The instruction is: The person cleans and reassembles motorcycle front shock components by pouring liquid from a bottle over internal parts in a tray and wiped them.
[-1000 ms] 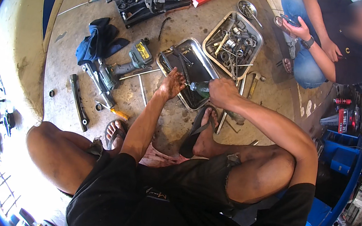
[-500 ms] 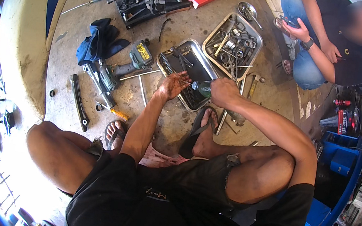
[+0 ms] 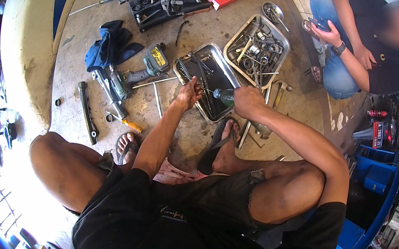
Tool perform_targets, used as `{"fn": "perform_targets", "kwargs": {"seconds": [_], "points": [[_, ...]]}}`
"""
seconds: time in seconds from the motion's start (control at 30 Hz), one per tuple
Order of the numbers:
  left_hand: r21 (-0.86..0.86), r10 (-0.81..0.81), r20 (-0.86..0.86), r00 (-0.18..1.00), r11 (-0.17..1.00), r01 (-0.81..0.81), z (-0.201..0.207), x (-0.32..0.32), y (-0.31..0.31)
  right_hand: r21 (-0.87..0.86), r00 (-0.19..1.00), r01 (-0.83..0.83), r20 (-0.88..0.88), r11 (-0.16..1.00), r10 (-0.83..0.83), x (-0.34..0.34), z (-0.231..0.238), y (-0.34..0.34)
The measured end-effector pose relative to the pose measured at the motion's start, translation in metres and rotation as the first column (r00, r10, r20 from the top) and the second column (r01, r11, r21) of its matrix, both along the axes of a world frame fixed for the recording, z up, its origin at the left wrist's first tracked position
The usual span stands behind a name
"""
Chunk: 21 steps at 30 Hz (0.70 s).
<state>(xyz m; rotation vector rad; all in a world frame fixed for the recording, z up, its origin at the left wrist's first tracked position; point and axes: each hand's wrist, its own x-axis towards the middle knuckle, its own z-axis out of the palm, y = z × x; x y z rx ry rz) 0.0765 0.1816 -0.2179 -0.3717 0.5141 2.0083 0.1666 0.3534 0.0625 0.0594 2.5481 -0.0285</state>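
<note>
A clear greenish plastic bottle (image 3: 224, 96) lies nearly level in my right hand (image 3: 248, 102), its neck pointing left toward my other hand. My left hand (image 3: 191, 94), darkly smudged, is held palm up with its fingers curled in; whatever is inside them is hidden. Between the bottle mouth and these fingers shows a thin pale line, too fine to identify. Both hands are above a metal tray (image 3: 225, 69) with a dark bottom. In that tray lie a coil spring (image 3: 185, 70) and a second long, dark spring-like part (image 3: 204, 81).
Beyond is a tray of sockets and wrenches (image 3: 277, 42). A hammer (image 3: 279, 95) lies right of it. On my left are a cordless impact wrench (image 3: 138, 75), a T-handle wrench (image 3: 156, 99), a blue cloth (image 3: 105, 47) and a screwdriver (image 3: 131, 126). Another person (image 3: 340, 67) crouches at far right.
My left hand's fingers, more spread before, have curled in, and that hand has drawn slightly away from the bottle. My right hand and the bottle have shifted very slightly right.
</note>
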Motion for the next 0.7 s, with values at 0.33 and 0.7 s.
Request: {"fn": "perform_targets", "kwargs": {"seconds": [0.33, 0.7], "points": [[-0.018, 0.062, 0.153, 0.986, 0.998, -0.060, 0.065, 0.010, 0.026, -0.001, 0.999, 0.016, 0.040, 1.000, -0.016, 0.008, 0.015, 0.003], [-0.052, 0.038, 0.020, 0.999, 0.998, -0.037, 0.046, 0.003, 0.009, -0.014, 0.996, -0.062, 0.067, 0.998, 0.063, 0.001, 0.013, -0.007]]}}
